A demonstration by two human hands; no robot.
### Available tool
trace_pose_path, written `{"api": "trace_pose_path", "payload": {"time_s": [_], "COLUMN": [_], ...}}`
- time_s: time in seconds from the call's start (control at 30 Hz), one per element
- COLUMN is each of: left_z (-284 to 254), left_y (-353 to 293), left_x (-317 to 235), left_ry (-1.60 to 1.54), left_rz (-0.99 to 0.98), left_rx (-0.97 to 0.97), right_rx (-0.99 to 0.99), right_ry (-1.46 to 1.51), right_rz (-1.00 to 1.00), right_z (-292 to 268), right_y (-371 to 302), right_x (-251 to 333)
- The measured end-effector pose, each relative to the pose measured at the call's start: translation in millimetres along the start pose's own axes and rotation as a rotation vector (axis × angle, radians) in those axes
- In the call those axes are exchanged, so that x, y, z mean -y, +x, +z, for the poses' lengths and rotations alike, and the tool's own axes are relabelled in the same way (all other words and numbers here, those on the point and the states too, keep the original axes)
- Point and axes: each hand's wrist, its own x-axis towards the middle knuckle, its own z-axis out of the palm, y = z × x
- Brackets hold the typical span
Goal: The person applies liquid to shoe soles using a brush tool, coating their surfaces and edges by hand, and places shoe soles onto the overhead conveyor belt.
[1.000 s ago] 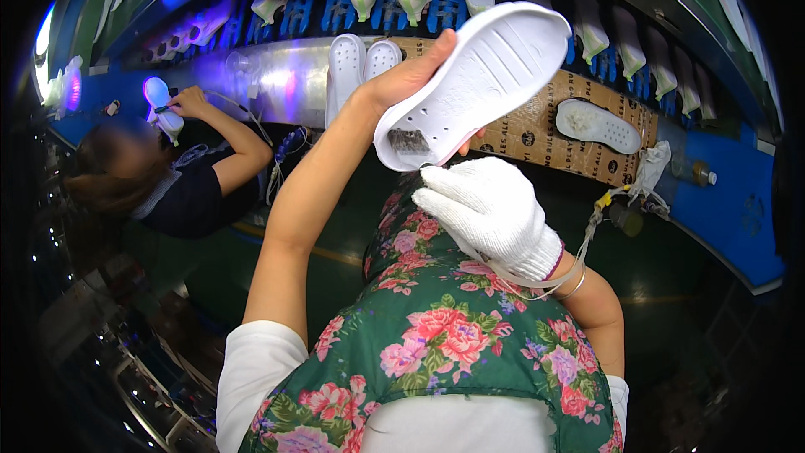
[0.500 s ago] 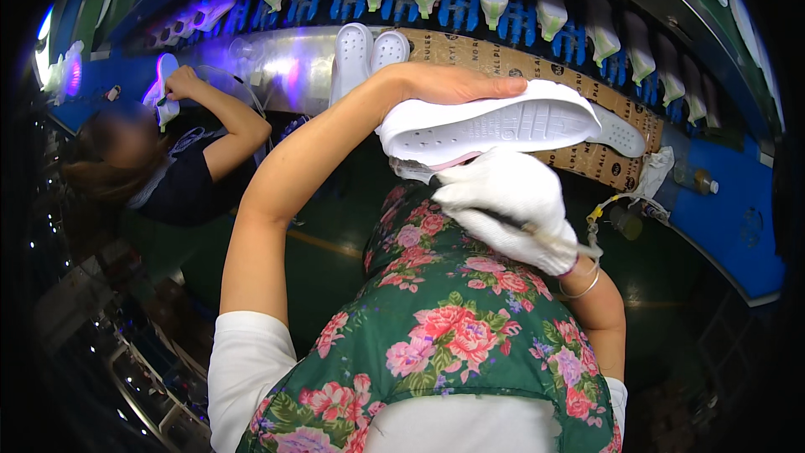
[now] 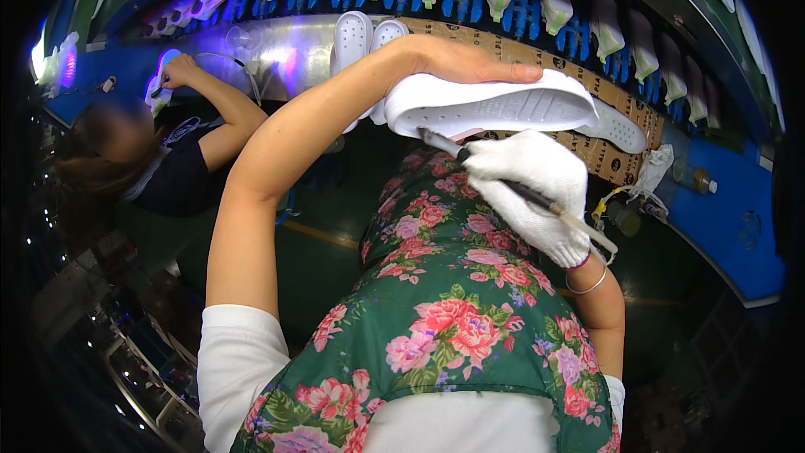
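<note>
While you're up at the conveyor: quick rundown
Left hand (image 3: 457, 59): yours, bare, clamped over the white shoe sole (image 3: 495, 105), holding it chest-high.
Right hand (image 3: 532, 193): gloved, gripping a thin brush (image 3: 511, 184) just under that sole.

- Our left hand (image 3: 470, 63) lies on the shoe (image 3: 495, 105).
- Our right hand (image 3: 532, 193), just below it, holds a brush (image 3: 511, 189).
- A co-worker (image 3: 159, 159) sits to our left.

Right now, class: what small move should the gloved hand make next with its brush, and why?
Probably bring the brush tip up to the white sole: the left hand holds the sole on edge, and the right hand aims the tip just beneath it, apparently not touching.
</note>
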Motion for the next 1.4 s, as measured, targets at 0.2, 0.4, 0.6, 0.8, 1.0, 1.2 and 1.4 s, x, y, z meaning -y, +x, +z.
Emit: {"api": "trace_pose_path", "payload": {"time_s": [0.2,0.4,0.6,0.8,1.0,1.2,1.4], "left_z": [-3.9,-6.0,22.8,84.9,106.9,108.1,119.6], "left_y": [4.3,14.9,22.7,37.4,23.9,11.2,-8.6], "left_x": [4.1,27.1,54.2,62.7,64.9,66.4,40.1], "left_ry": [-0.042,-0.383,-1.397,-1.665,-1.363,-1.705,-1.934], "left_rz": [-0.012,0.016,0.367,0.718,0.485,0.904,0.968], "left_rx": [-0.076,-0.134,0.283,0.224,-0.153,-0.009,0.131], "right_rx": [0.003,-0.252,-0.716,-0.542,-0.274,-0.300,-0.427], "right_ry": [-0.124,0.214,0.470,-0.009,-0.118,-0.131,-0.100], "right_rz": [-0.098,0.219,0.446,0.263,0.239,0.177,0.123], "right_z": [8.1,4.8,-6.2,-23.1,-42.2,-26.6,-18.0], "right_y": [-0.3,-9.0,-14.8,-1.9,5.7,-0.6,-1.2], "right_x": [4.6,2.3,-11.9,-17.2,-4.4,2.8,9.8]}}
